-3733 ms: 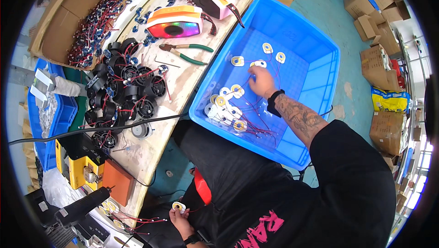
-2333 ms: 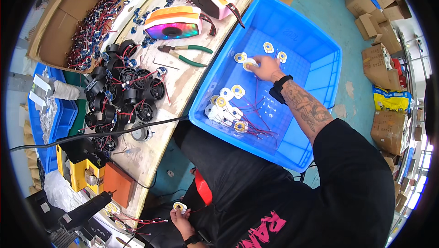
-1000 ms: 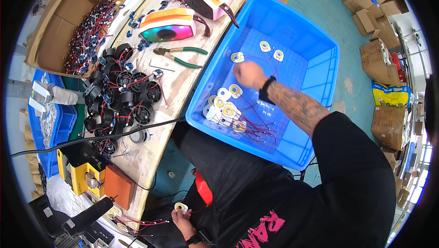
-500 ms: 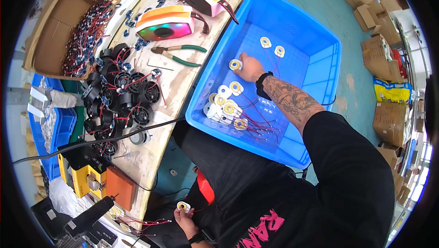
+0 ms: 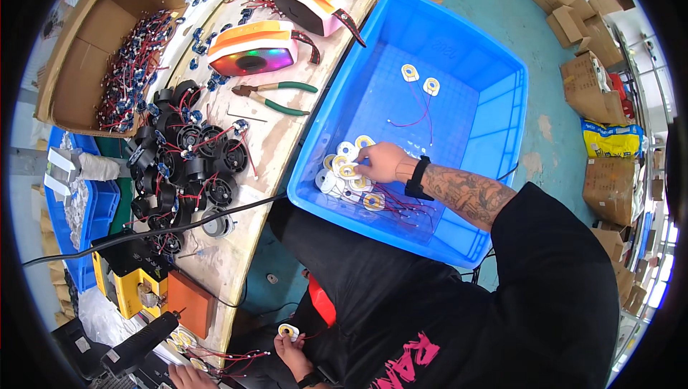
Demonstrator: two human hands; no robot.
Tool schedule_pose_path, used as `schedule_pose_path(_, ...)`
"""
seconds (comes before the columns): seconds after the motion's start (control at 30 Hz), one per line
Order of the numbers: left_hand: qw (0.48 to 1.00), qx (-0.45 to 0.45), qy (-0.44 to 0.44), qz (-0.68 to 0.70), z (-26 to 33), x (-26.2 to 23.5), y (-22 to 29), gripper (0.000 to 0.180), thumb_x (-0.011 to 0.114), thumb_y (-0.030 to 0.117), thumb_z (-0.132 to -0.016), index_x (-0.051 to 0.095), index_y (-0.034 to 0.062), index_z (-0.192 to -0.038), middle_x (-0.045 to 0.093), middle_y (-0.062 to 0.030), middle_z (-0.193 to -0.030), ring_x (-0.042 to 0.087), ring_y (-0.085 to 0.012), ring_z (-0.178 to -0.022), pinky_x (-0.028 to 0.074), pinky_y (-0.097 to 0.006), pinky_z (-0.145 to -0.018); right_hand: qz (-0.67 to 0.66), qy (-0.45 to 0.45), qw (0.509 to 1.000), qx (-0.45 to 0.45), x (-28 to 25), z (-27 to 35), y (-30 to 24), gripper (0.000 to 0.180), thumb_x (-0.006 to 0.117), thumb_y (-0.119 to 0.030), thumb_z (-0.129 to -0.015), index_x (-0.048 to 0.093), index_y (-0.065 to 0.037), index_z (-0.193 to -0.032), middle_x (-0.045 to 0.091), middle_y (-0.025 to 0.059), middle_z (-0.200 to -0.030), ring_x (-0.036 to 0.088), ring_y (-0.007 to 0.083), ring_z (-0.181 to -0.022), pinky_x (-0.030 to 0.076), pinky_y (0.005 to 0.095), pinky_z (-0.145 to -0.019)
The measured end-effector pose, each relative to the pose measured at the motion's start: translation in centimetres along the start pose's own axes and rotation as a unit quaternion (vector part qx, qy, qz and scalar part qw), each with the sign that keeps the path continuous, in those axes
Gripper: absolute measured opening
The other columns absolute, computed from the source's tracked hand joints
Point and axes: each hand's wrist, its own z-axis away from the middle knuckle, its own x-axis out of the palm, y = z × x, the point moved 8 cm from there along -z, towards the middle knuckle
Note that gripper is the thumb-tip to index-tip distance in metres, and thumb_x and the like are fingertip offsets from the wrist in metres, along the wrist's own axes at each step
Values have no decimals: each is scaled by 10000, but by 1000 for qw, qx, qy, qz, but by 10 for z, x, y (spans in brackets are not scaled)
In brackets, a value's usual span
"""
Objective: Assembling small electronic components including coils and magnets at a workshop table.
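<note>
In the blue tub (image 5: pixel 494 102), right hand (image 5: pixel 383 162) pinches 1 yellow-ringed disc (image 5: pixel 345 172), best laid clear of red leads (image 5: pixel 400 204); outside it, left hand (image 5: pixel 292 354) pinches another disc (image 5: pixel 290 329).

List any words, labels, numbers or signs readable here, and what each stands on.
Black garment: large pink lettering, partly cut off; wording not copied.
Blue tub: inner-wall marking, too faint to read.
Yellow-and-blue bag: print, too small.
Cardboard boxes: print, too small.

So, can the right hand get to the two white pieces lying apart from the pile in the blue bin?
Probably yes: the right hand is inside the blue bin, and only thin wires seem to lie between it and those white pieces.
</note>
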Motion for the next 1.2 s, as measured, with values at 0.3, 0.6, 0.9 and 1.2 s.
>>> schedule_pose_path(0.3,1000,9,-21,-5,4,26,18,172,532,260,-1066,563,94,-1100,676,-48,-957,704,-163,-720,484,-227,-611,19,467,843,267,-124,18,167,444,770,-394,-833,686,-57,-1110,736,200,-959,719,365,-936,562,454,-853)
schedule_pose_path(0.6,1000,9,-4,1,11,21,20,179,534,260,-1065,568,90,-1111,684,-50,-961,707,-169,-719,474,-227,-603,-58,370,872,315,-82,-34,197,189,669,-211,-907,671,-64,-1026,726,215,-1028,706,381,-989,552,464,-876)
schedule_pose_path(0.9,1000,10,-3,14,12,21,21,197,526,260,-1077,556,69,-1113,685,-72,-954,703,-157,-708,474,-207,-587,59,115,983,-131,-24,2,72,171,636,-81,-857,647,-58,-1026,670,167,-985,643,402,-969,520,487,-851)
schedule_pose_path(1.2,1000,17,-4,23,12,23,22,204,533,259,-1076,558,60,-1114,688,-77,-946,704,-157,-699,473,-202,-576,-49,166,982,77,-25,-8,75,536,751,-269,-756,564,-70,-1217,624,211,-1071,624,415,-1030,508,490,-894)
